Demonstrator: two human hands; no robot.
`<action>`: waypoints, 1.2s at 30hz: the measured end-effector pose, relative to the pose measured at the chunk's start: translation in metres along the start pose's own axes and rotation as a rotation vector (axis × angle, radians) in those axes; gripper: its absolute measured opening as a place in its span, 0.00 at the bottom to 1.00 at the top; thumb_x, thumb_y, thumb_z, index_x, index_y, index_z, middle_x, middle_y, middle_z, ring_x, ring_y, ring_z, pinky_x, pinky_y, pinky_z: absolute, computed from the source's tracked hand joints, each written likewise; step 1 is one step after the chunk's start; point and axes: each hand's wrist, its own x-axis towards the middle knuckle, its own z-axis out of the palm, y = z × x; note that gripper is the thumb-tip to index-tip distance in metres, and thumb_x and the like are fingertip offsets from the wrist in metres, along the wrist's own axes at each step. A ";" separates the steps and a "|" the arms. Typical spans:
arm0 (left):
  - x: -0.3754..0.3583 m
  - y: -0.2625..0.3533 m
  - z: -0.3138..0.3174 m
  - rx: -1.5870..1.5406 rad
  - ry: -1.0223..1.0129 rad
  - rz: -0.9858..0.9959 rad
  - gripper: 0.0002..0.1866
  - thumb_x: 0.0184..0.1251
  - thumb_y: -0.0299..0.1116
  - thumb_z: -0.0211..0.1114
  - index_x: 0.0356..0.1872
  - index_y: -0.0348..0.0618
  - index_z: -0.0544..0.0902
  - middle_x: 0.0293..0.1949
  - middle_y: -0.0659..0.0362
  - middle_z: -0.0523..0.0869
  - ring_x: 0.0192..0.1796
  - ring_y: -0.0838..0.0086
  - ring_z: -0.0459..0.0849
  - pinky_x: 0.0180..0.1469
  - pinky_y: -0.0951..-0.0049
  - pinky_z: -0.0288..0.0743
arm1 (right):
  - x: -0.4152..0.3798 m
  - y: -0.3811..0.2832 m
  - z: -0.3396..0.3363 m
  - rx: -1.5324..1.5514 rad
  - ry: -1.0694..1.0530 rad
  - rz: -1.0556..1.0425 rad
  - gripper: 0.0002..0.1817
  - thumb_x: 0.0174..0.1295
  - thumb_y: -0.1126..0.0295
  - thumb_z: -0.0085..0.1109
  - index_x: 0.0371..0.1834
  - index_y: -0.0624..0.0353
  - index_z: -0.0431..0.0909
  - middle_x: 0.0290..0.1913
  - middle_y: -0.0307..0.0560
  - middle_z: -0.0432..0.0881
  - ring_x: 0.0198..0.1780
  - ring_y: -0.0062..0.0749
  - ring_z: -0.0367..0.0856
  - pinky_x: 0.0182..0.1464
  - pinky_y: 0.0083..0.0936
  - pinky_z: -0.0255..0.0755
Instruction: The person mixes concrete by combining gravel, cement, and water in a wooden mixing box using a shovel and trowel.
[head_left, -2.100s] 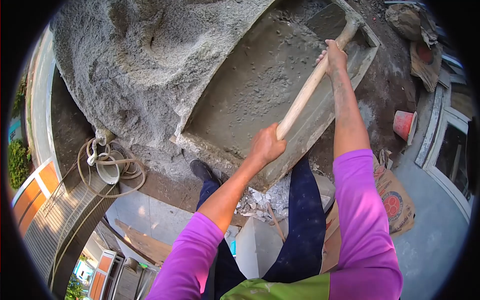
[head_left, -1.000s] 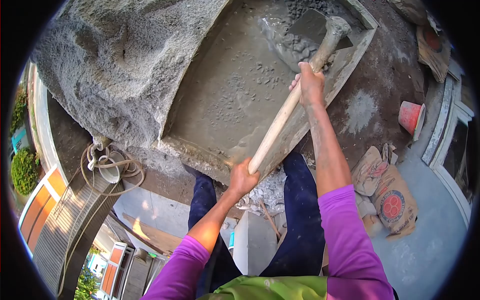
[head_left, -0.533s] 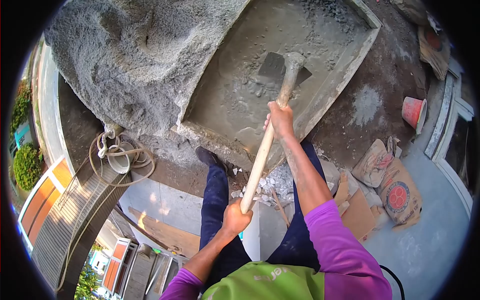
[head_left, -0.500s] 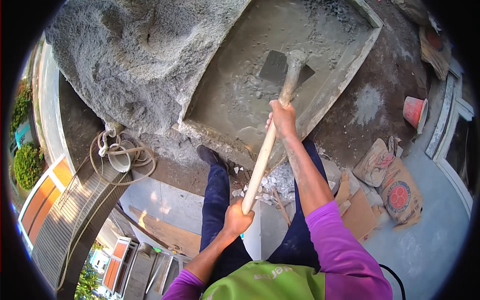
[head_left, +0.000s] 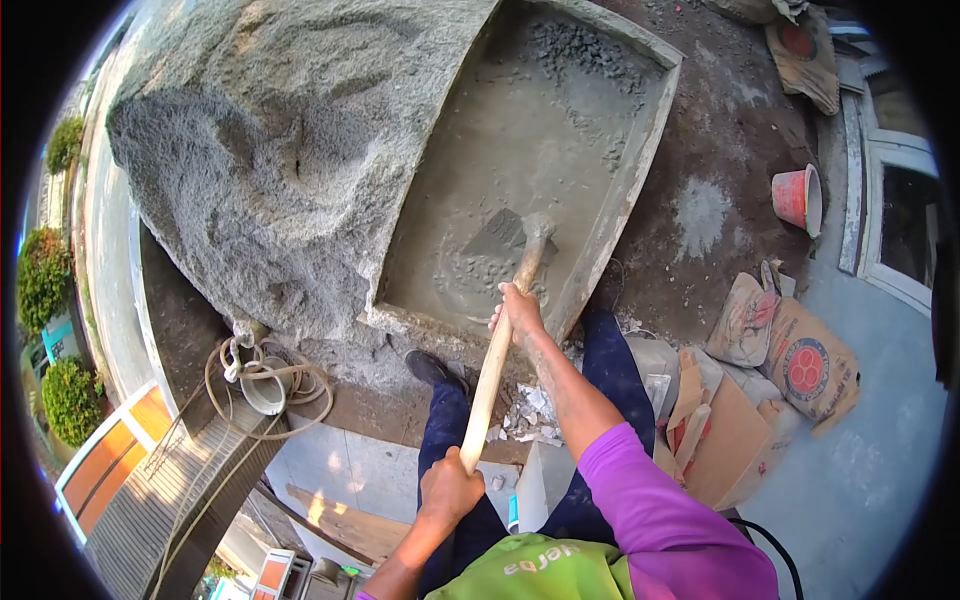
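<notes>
The right hand (head_left: 517, 312) is closed around the wooden handle of a hoe (head_left: 497, 345) partway up its length, fingers wrapped fully round it. The left hand (head_left: 449, 489) grips the near end of the same handle, fist shut on the wood. The handle runs from the left hand at about 6 o'clock up toward 12 o'clock, slightly tilted to the right, and the hoe's blade (head_left: 498, 237) lies in the wet grey mix inside a shallow mixing tray (head_left: 630, 180). The blade sits in the near half of the tray, with a patch of small stones just beside it. At the tray's 9 o'clock a big pile of sand (head_left: 270, 150) spills against its left edge. A coil of hose (head_left: 265, 372) lies at 8 o'clock from the hands. At 3 o'clock are cement bags (head_left: 800, 355), and farther up at 2 o'clock stands a red bucket (head_left: 797, 197).
</notes>
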 end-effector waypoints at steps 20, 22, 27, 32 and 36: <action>0.078 0.207 -0.068 0.164 -0.108 -0.238 0.19 0.58 0.38 0.62 0.41 0.33 0.90 0.29 0.51 0.91 0.27 0.63 0.91 0.34 0.65 0.84 | -0.115 -0.238 -0.636 -0.248 0.454 -0.067 0.08 0.66 0.64 0.58 0.39 0.57 0.76 0.22 0.48 0.77 0.16 0.37 0.76 0.17 0.36 0.75; 0.084 0.200 -0.065 0.187 -0.109 -0.241 0.19 0.59 0.39 0.63 0.42 0.33 0.90 0.29 0.52 0.91 0.27 0.64 0.91 0.34 0.66 0.84 | -0.143 -0.228 -0.681 -0.209 0.506 -0.004 0.12 0.66 0.62 0.62 0.40 0.60 0.79 0.28 0.52 0.83 0.24 0.44 0.84 0.26 0.44 0.84; 0.075 0.219 -0.065 0.367 -0.024 -0.207 0.24 0.60 0.42 0.64 0.54 0.37 0.86 0.44 0.47 0.92 0.44 0.59 0.93 0.54 0.61 0.84 | -0.178 -0.246 -0.713 -0.185 0.359 0.072 0.15 0.66 0.59 0.62 0.43 0.61 0.78 0.32 0.54 0.84 0.27 0.48 0.86 0.31 0.48 0.87; 0.064 0.270 -0.079 0.354 0.153 -0.199 0.32 0.60 0.44 0.65 0.65 0.40 0.78 0.61 0.42 0.86 0.65 0.50 0.84 0.67 0.54 0.77 | -0.164 -0.336 -0.652 -0.200 0.266 -0.031 0.15 0.66 0.58 0.62 0.45 0.58 0.77 0.36 0.55 0.86 0.28 0.48 0.87 0.31 0.48 0.87; 0.070 0.307 -0.087 0.215 0.127 -0.190 0.26 0.59 0.44 0.65 0.53 0.36 0.86 0.57 0.40 0.87 0.61 0.49 0.86 0.64 0.54 0.79 | -0.143 -0.443 -0.612 -0.274 0.172 -0.115 0.15 0.66 0.61 0.60 0.46 0.62 0.79 0.35 0.57 0.87 0.29 0.45 0.87 0.33 0.42 0.87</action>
